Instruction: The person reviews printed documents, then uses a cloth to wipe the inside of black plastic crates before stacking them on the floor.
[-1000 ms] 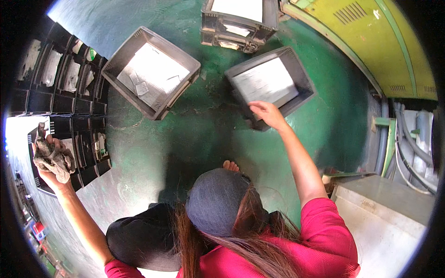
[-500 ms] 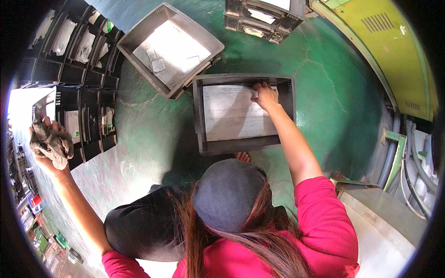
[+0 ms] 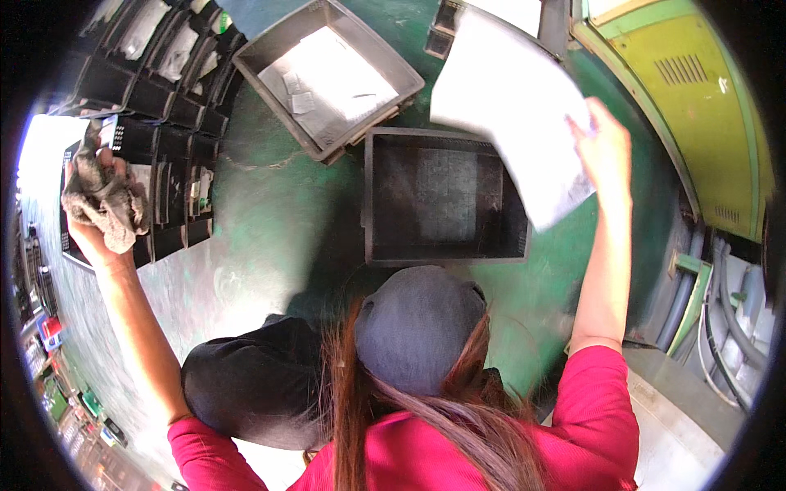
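Note:
A large white paper sheet [image 3: 516, 98] hangs in the air, its right edge pinched by my right hand [image 3: 602, 147]. The sheet curves over the far right corner of a black plastic crate [image 3: 372, 196], whose dark bottom shows bare. At the far left my left hand [image 3: 102, 184] is closed on a crumpled grey-brown rag [image 3: 106, 200], in front of stacked black crates [image 3: 176, 168].
Another grey crate [image 3: 327, 151] with paper and small slips inside stands beyond the black one. More crates [image 3: 442, 29] are at the far right, partly behind the sheet. A yellow-green cabinet [image 3: 696, 98] and grey pipes [image 3: 684, 286] line the right side.
My right hand has lifted the paper out of the black crate and carried it to the right, baring the crate's bottom. My left hand still holds the rag.

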`<state>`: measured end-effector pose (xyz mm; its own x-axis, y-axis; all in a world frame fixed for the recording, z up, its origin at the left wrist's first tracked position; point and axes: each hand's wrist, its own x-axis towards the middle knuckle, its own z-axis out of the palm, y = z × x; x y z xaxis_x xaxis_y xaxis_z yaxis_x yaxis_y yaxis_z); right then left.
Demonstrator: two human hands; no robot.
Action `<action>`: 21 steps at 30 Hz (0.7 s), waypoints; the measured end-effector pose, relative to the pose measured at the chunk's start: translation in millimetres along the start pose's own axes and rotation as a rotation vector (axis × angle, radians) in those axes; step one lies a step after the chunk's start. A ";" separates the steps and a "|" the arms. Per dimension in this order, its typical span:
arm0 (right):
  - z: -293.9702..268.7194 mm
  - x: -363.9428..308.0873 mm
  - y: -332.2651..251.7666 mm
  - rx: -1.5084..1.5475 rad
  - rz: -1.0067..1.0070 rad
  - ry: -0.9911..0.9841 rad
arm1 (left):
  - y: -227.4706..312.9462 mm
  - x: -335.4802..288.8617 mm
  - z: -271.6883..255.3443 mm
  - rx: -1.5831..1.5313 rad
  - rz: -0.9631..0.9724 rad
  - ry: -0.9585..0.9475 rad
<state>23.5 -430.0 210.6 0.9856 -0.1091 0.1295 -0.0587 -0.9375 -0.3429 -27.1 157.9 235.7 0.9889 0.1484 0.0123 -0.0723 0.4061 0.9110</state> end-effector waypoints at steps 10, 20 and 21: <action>229.3 38.0 -208.4 -0.348 -0.503 -0.111 | 11.8 -3.9 -4.0 -0.105 -0.015 -0.054; 219.7 -49.1 -156.5 0.127 -0.604 -0.441 | 10.8 -14.3 -49.5 -0.065 0.057 0.030; 192.8 -62.2 -130.3 0.032 -0.592 -0.625 | 13.5 -11.2 -50.2 -0.059 0.037 0.056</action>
<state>0.5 -237.3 67.8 0.7598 0.6051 -0.2378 0.4874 -0.7722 -0.4077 -45.7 207.0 227.1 0.9766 0.2141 0.0205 -0.1176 0.4518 0.8843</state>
